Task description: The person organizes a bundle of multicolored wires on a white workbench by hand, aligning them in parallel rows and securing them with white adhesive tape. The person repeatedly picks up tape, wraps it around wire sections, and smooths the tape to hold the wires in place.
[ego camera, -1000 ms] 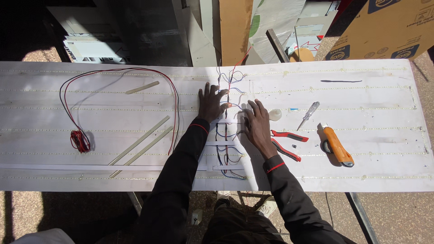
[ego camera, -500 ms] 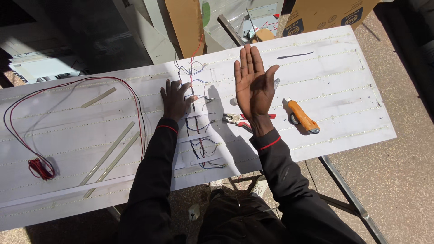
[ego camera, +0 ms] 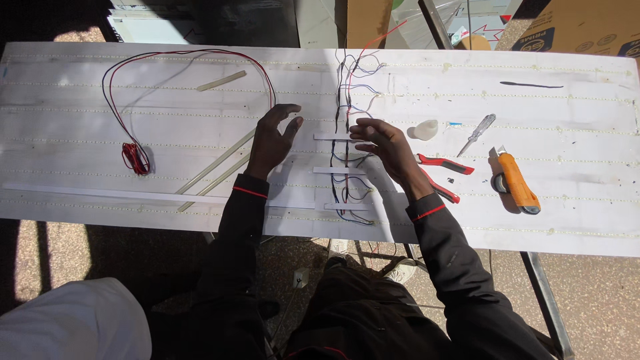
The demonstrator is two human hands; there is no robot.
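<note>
- Half a second back the right hand (ego camera: 390, 150) was raised flat, palm toward the camera; now it has come down to hover low over the wiring, and the left hand (ego camera: 272, 139) has shifted off the wires to their left side.
- Both hands are open and empty: the left is cupped with thumb spread, just left of the tape strips; the right has its fingers loosely curled, fingertips just over the upper strip.
- Running down the middle of the white panel (ego camera: 133, 193) from its far edge toward the near edge is the bundle of thin wires (ego camera: 347, 120), red, blue and black.
- Judging from how things lie, three white tape strips (ego camera: 340, 171) already hold the bundle flat; the top of the bundle, near the far edge, looks loose and untaped.
- A red-and-black wire loop (ego camera: 137, 157) lies unconnected well to the left, with slim pale strips (ego camera: 217, 163) between it and the left hand.
- Right of the wiring sit a small white cap (ego camera: 425, 129), a screwdriver (ego camera: 477, 133), red-handled pliers (ego camera: 443, 175) touching the right wrist, and an orange utility knife (ego camera: 517, 180).
- Open room: bare panel lies between the hands and beyond the knife; the near edge is close under both forearms, so the lowest strip sits almost at the drop.
</note>
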